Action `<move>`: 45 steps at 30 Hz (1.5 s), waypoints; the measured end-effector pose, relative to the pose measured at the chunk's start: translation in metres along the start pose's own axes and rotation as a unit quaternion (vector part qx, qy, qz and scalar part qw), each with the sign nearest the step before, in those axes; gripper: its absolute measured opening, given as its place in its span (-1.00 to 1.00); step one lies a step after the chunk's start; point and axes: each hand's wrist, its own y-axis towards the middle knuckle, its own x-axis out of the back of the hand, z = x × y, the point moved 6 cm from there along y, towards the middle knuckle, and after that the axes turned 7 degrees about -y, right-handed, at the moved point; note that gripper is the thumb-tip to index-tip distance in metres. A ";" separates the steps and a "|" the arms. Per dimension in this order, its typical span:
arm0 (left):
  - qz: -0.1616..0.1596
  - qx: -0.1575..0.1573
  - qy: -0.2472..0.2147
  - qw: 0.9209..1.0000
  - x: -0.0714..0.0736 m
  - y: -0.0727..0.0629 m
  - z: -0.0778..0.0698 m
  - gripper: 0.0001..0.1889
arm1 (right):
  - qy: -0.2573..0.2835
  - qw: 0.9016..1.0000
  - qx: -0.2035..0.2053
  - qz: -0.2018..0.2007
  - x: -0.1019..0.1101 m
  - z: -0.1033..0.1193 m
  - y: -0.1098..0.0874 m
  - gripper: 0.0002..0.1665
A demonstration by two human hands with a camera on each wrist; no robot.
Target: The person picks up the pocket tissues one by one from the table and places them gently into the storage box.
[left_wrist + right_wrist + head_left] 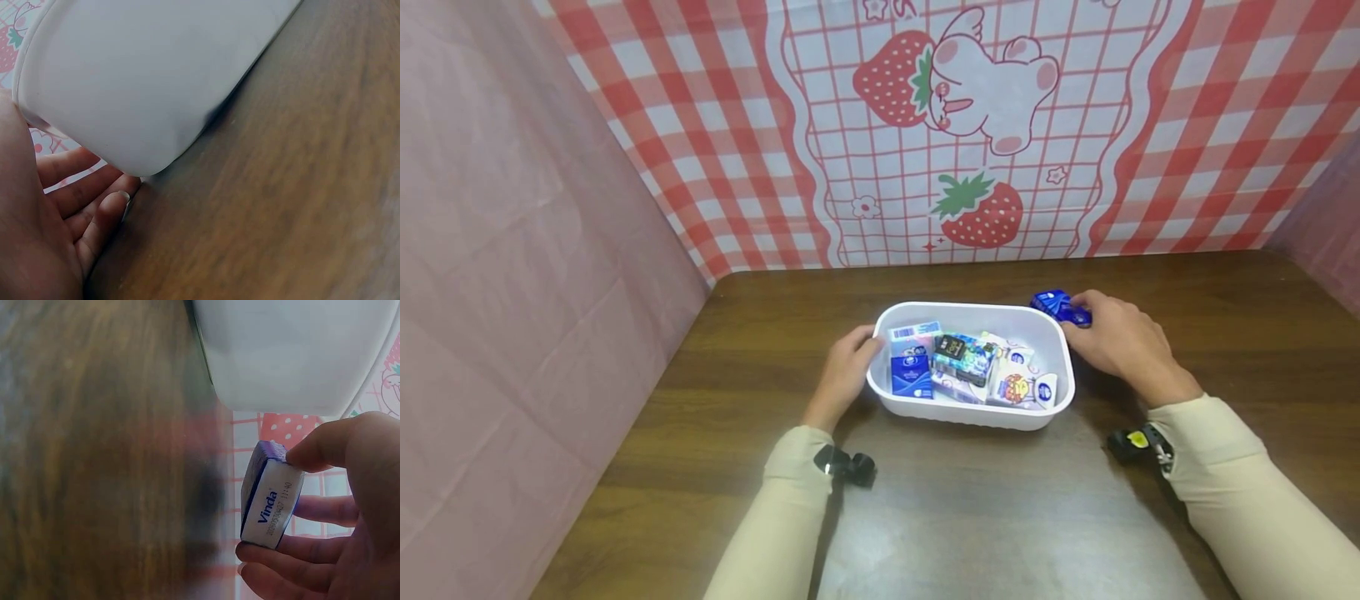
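Observation:
A white plastic bin (pixel 973 412) holds several small tissue packs, among them a dark blue pack (pixel 912 377), a black-and-teal pack (pixel 964 358) and a white cartoon-print pack (pixel 1022 387). At its left end my left hand (pixel 848 367) grips the rim, thumb over the edge and fingers against the outer wall (pixel 137 81). Just beyond the bin's right end, my right hand (pixel 1123 337) pinches a blue tissue pack (pixel 1060 307) between thumb and fingers. In the right wrist view, the pack's white end (pixel 273 503) reads "Vinda"; it is held above the table, beside the bin.
The brown wooden table (pixel 737 400) runs back to a red-and-white checked cloth (pixel 700 100) with strawberry prints. A pink cloth (pixel 512 250) hangs along the left side. Each wrist wears a black strap with a small camera (pixel 853 468).

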 end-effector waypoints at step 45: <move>-0.004 -0.022 -0.007 1.000 0.001 0.001 -0.001 -0.63 | 0.032 0.994 -0.030 -0.097 0.012 0.001 -0.004 -0.21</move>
